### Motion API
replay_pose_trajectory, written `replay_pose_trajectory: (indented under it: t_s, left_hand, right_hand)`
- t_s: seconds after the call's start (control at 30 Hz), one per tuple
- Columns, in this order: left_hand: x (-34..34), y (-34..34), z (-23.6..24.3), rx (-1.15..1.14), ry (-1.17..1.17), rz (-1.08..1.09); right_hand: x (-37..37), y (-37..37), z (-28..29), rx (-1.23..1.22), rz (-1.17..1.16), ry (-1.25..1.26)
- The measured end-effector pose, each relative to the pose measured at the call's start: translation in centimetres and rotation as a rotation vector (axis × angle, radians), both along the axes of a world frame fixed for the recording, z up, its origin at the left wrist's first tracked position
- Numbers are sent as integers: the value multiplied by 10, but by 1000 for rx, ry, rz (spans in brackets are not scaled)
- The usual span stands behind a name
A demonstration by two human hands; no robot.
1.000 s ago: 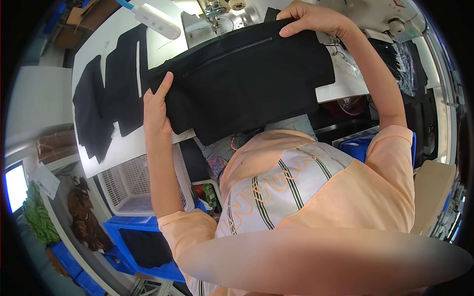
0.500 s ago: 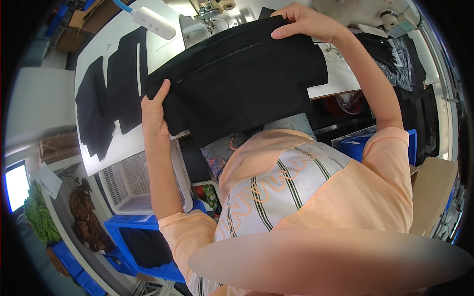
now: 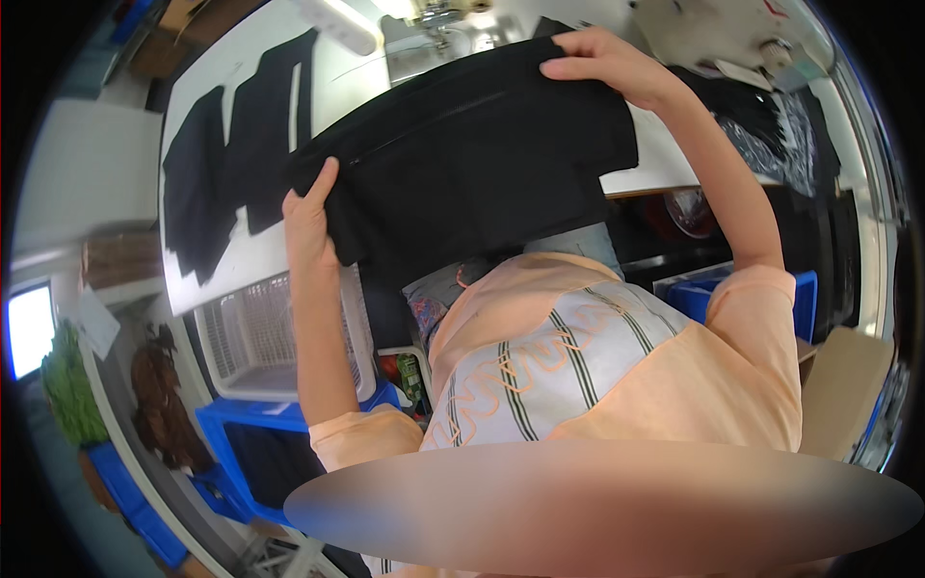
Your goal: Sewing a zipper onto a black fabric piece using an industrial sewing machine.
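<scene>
A large black fabric panel [image 3: 462, 164] with a zipper [image 3: 429, 127] running along its upper part is stretched between my two hands, over the front of the white table. My left hand [image 3: 311, 220] pinches its left edge, thumb on top. At the upper right corner my right hand [image 3: 609, 65] grips the cloth between thumb and fingers. The fingers under the cloth are partly hidden. Just behind the panel stands a sewing machine [image 3: 441, 40], its needle area partly in view.
Cut black pieces [image 3: 265, 135] lie on the table [image 3: 217, 275] to the left. Below them stand a white plastic basket [image 3: 255, 337] and a blue crate [image 3: 226, 438] holding dark cloth. Black strips in clear plastic [image 3: 771, 135] lie at right, above a blue bin [image 3: 694, 294].
The whole view has shifted slightly, so the table and machine appear moved right. Both hands keep their hold, and the panel stays stretched between them in nearly the same pose.
</scene>
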State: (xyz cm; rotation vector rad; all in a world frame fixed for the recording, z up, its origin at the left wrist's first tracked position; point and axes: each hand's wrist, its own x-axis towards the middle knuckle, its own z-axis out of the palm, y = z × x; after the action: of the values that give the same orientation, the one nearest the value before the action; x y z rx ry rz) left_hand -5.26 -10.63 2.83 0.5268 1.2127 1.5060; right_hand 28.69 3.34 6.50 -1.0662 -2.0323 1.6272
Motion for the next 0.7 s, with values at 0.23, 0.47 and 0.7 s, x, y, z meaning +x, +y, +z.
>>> replay_pose_trajectory:
  t_s: [0.23,0.47,0.7]
  left_hand:
    - [-52,-59,10,186,285,-342]
    - [16,-124,31,287,1058,-691]
    - [-19,-241,49,-193,1160,-116]
  right_hand:
    - [-26,-44,23,316,-116,-114]
    - [-57,-93,73,568,474,-44]
    - [-108,-106,54,377,476,129]
